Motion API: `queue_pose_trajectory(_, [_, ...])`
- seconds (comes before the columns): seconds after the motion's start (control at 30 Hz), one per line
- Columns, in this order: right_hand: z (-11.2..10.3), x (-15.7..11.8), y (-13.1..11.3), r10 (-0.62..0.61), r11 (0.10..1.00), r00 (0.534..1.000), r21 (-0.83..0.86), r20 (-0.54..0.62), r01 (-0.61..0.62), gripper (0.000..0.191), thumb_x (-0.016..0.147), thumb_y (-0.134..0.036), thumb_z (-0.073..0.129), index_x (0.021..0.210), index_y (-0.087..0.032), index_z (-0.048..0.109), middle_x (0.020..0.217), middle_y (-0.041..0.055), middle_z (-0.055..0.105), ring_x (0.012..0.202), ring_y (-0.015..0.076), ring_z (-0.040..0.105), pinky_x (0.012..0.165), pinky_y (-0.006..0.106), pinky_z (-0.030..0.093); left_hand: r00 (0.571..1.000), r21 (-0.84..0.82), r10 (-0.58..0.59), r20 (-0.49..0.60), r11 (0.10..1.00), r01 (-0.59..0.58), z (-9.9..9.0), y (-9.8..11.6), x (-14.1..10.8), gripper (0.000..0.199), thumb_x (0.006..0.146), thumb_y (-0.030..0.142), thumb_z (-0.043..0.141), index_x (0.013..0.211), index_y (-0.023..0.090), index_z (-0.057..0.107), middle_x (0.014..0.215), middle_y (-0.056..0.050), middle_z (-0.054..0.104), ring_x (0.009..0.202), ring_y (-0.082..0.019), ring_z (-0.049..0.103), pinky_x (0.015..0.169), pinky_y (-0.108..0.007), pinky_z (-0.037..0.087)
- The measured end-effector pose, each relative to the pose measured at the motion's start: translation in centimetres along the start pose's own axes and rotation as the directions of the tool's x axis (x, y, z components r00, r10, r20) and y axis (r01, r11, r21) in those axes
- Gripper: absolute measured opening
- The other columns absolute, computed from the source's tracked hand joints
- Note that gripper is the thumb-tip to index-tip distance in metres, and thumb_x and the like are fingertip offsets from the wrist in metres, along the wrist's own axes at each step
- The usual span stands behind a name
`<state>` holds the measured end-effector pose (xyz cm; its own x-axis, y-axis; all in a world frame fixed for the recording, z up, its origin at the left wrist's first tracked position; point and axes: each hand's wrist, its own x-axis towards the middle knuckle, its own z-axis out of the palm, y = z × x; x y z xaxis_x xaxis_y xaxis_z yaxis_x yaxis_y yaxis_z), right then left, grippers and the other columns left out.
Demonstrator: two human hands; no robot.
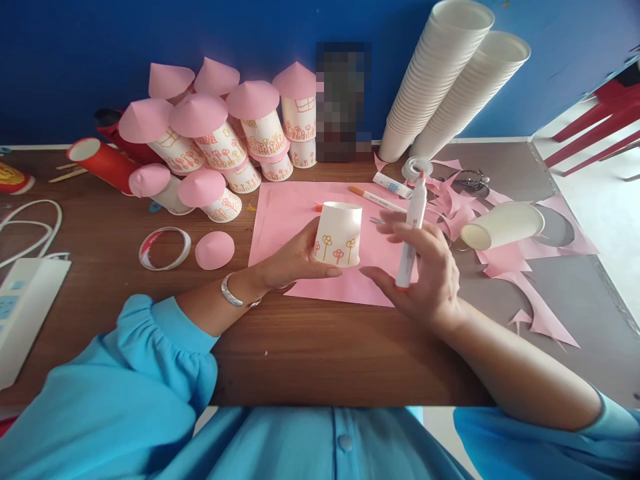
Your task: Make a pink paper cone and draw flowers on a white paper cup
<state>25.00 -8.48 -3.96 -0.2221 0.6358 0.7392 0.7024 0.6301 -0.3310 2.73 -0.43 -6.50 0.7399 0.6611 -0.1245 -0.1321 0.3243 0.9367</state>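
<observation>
My left hand [301, 252] is closed around a white paper cup [339, 230], held upside down above the pink paper [280, 230]. Small red and yellow flowers are drawn along the cup's lower edge. In my right hand [430, 277] is a white marker [412, 237] with a reddish tip pointing up, uncapped as far as I can see. Its tip is apart from the cup. On the pink paper behind lie an orange-capped marker [375, 199] and a glue stick [393, 185].
Several decorated cup towers with pink cone roofs [199, 115] stand at the back left. Two tall stacks of cups [435, 73] lean against the blue wall. Paper scraps [543, 307] and a lying cup [503, 225] are at right. A tape roll [165, 249] and power strip [33, 307] lie left.
</observation>
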Motion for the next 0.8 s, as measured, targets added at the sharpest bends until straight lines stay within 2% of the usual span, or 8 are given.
queue_pose_trajectory(0.1, [0.7, 0.0, 1.0, -0.008, 0.998, 0.998, 0.056, 0.057, 0.004, 0.092, 0.085, -0.039, 0.082, 0.157, -0.023, 0.028, 0.15, 0.0198, 0.057, 0.135, 0.0362, 0.06, 0.102, 0.054, 0.059, 0.999, -0.034, 0.031, 0.008, 0.999, -0.031, -0.1, 0.2, -0.1, 0.078, 0.068, 0.027, 0.091, 0.137, 0.029, 0.053, 0.145, -0.011, 0.058, 0.135, -0.036, 0.053, 0.105, -0.048, 0.048])
queue_pose_trajectory(0.2, [1.0, 0.0, 1.4, -0.026, 0.998, 0.993, 0.065, 0.114, 0.019, 0.093, 0.086, -0.037, 0.081, 0.158, -0.021, 0.026, 0.155, 0.021, 0.051, 0.143, 0.0369, 0.053, 0.108, 0.057, 0.054, 0.997, -0.051, 0.046, 0.059, 0.998, -0.043, -0.3, 0.1, -0.2, 0.074, 0.071, 0.027, 0.089, 0.136, 0.028, 0.055, 0.144, -0.011, 0.059, 0.136, -0.037, 0.053, 0.105, -0.048, 0.049])
queue_pose_trajectory(0.33, [1.0, 0.0, 1.1, -0.039, 0.999, 0.994, 0.022, 0.105, 0.037, 0.079, 0.09, -0.026, 0.074, 0.156, -0.022, 0.031, 0.15, 0.0191, 0.057, 0.14, 0.0357, 0.056, 0.104, 0.057, 0.056, 0.986, -0.043, 0.07, 0.149, 0.997, -0.064, -0.5, -0.3, 0.0, 0.067, 0.076, 0.032, 0.086, 0.136, 0.026, 0.058, 0.137, -0.013, 0.064, 0.129, -0.036, 0.059, 0.102, -0.05, 0.05])
queue_pose_trajectory(0.4, [0.9, 0.0, 0.9, -0.06, 0.998, 0.993, -0.022, 0.102, 0.062, 0.075, 0.089, -0.022, 0.073, 0.154, -0.02, 0.035, 0.146, 0.0196, 0.061, 0.137, 0.0361, 0.058, 0.103, 0.055, 0.056, 0.984, -0.01, 0.088, 0.155, 0.996, -0.088, -0.3, -0.3, 0.1, 0.074, 0.074, 0.034, 0.087, 0.14, 0.026, 0.055, 0.136, -0.014, 0.064, 0.129, -0.036, 0.059, 0.103, -0.05, 0.05])
queue_pose_trajectory(0.5, [0.8, 0.0, 0.7, -0.089, 0.99, 0.989, -0.096, 0.122, 0.101, 0.074, 0.087, -0.017, 0.072, 0.153, -0.018, 0.037, 0.142, 0.0208, 0.064, 0.134, 0.0365, 0.06, 0.101, 0.054, 0.056, 0.99, 0.11, 0.1, 0.105, 0.988, -0.111, 0.2, -0.1, 0.1, 0.087, 0.066, 0.032, 0.093, 0.142, 0.026, 0.051, 0.144, -0.015, 0.059, 0.135, -0.037, 0.053, 0.106, -0.05, 0.049])
queue_pose_trajectory(0.6, [0.8, 0.0, 0.5, -0.084, 0.988, 0.986, -0.115, 0.143, 0.101, 0.074, 0.088, -0.018, 0.071, 0.153, -0.019, 0.037, 0.138, 0.0204, 0.066, 0.132, 0.036, 0.062, 0.099, 0.052, 0.057, 0.997, 0.191, 0.049, 0.058, 0.98, -0.059, 0.6, 0.1, 0.0, 0.085, 0.07, 0.028, 0.091, 0.143, 0.026, 0.047, 0.145, -0.015, 0.056, 0.134, -0.035, 0.054, 0.103, -0.049, 0.051])
queue_pose_trajectory(0.73, [0.4, 0.2, 0.2, -0.104, 0.991, 0.988, -0.076, 0.11, 0.112, 0.069, 0.091, -0.018, 0.069, 0.152, -0.02, 0.037, 0.135, 0.0194, 0.068, 0.126, 0.0334, 0.066, 0.094, 0.05, 0.06, 0.999, 0.12, 0.012, 0.04, 0.993, -0.017, 0.3, -0.2, -0.1, 0.079, 0.071, 0.029, 0.09, 0.139, 0.024, 0.049, 0.133, -0.013, 0.063, 0.125, -0.033, 0.06, 0.098, -0.047, 0.053])
queue_pose_trajectory(0.8, [-0.2, 0.3, -0.2, -0.137, 0.989, 0.99, -0.048, 0.028, 0.138, 0.057, 0.093, -0.017, 0.068, 0.145, -0.019, 0.046, 0.12, 0.0155, 0.073, 0.11, 0.029, 0.072, 0.084, 0.044, 0.062, 1.0, 0.07, 0.013, 0.015, 0.997, -0.014, 0.0, -0.3, 0.0, 0.078, 0.07, 0.029, 0.09, 0.137, 0.024, 0.05, 0.129, -0.011, 0.066, 0.122, -0.031, 0.062, 0.098, -0.046, 0.053])
